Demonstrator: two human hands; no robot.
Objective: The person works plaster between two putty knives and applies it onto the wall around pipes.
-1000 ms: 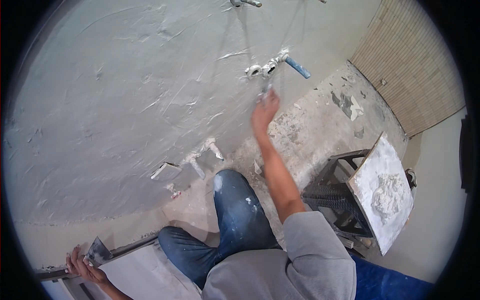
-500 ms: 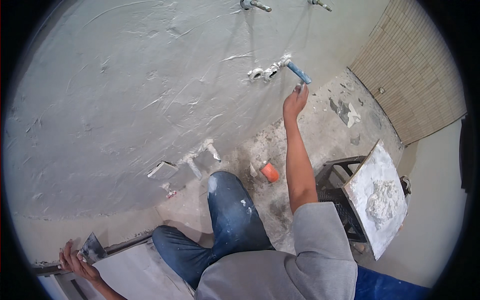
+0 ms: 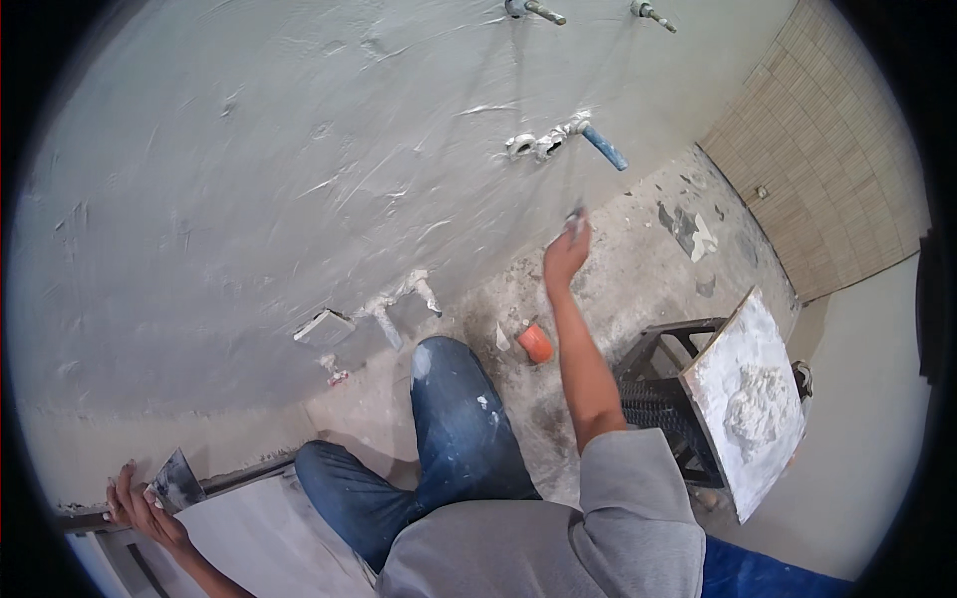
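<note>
At the lower left, my left hand (image 3: 145, 513) holds a putty knife (image 3: 175, 482) with a broad, plaster-smeared metal blade, some of its fingers stretched out beside a frame edge. My right hand (image 3: 566, 257) is closed near the wall's lower part, around something small and greyish that is too blurred to name. Grey, freshly smeared plaster covers the wall (image 3: 249, 209), with ridges and streaks in it. Above my right hand, a blue pipe stub (image 3: 605, 148) sticks out of the wall, next to two plaster-rimmed pipe openings (image 3: 533, 147).
A board (image 3: 743, 349) bearing a heap of white plaster (image 3: 760, 401) rests on a dark plastic stool (image 3: 673, 399) at my right. An orange pipe piece (image 3: 535, 343) and plaster scraps (image 3: 690, 231) lie on the floor. Pipe fittings (image 3: 536, 12) jut from the wall above; plastered pipe stubs (image 3: 384, 317) stick out low down.
My right hand has moved down and left, away from the blue pipe stub. My left hand stays at the lower left with the putty knife. The view has shifted slightly.
</note>
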